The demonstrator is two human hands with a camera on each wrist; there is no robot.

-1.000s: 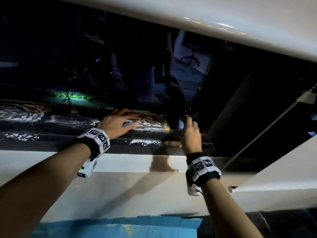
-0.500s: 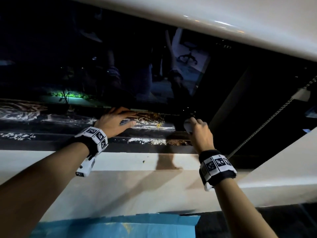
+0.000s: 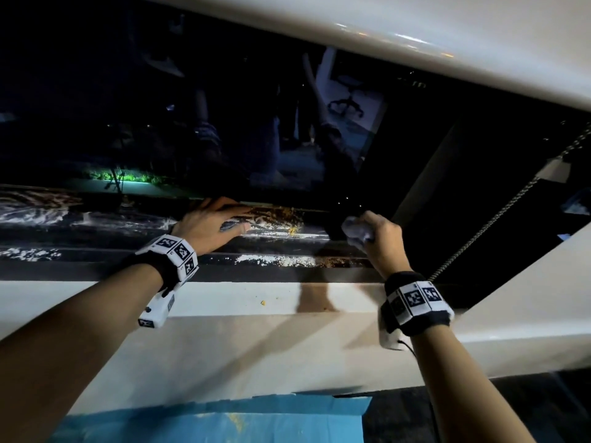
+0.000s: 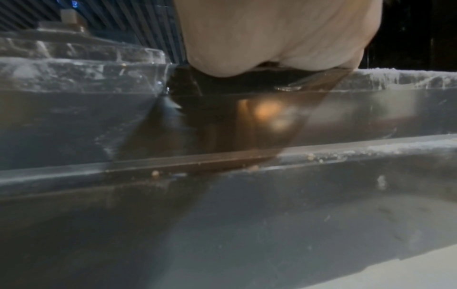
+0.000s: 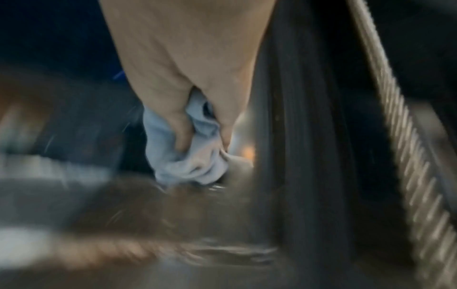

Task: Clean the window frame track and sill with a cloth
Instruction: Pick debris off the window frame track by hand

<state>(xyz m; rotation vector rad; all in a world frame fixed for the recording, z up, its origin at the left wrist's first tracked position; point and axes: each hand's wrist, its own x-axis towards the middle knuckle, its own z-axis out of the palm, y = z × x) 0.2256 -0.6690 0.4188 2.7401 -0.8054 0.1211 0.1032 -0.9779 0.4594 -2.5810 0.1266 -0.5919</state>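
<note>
1. Dark glass (image 3: 160,100) fills the background, with room reflections in it, and a pale wall (image 3: 224,353) runs below the opening where you are working.

2. Your right hand (image 3: 380,243) is curled around a bunched pale blue cloth (image 3: 356,230), fingers wrapped into its folds, as the right wrist view shows (image 5: 188,152). It sits at the right end of the track (image 3: 287,247), just beside the dark upright frame post (image 3: 415,190).

3. Your left hand (image 3: 211,227) lies flat, fingers straight and spread, pressing on the track to the left of the cloth and holding nothing.

4. The relation that matters: the track's long axis runs left to right across your view, and the dirty stretch lies to the left of the cloth, between your two hands. Your right hand is the nearer one, so a leftward pull along the groove looks like the natural stroke.

5. That stretch looks far from clean: brown-orange grime (image 3: 271,214) near the glass, a yellow crumb (image 3: 292,231), and white powdery residue (image 3: 271,259) on the front rail.

6. The white sill (image 3: 96,297) below carries a brown smear (image 3: 315,297) and a small yellow speck (image 3: 263,302).

7. A bead chain (image 3: 479,228) hangs close to your right wrist; it could snag.

8. Blue sheeting (image 3: 224,420) lies below.
</note>
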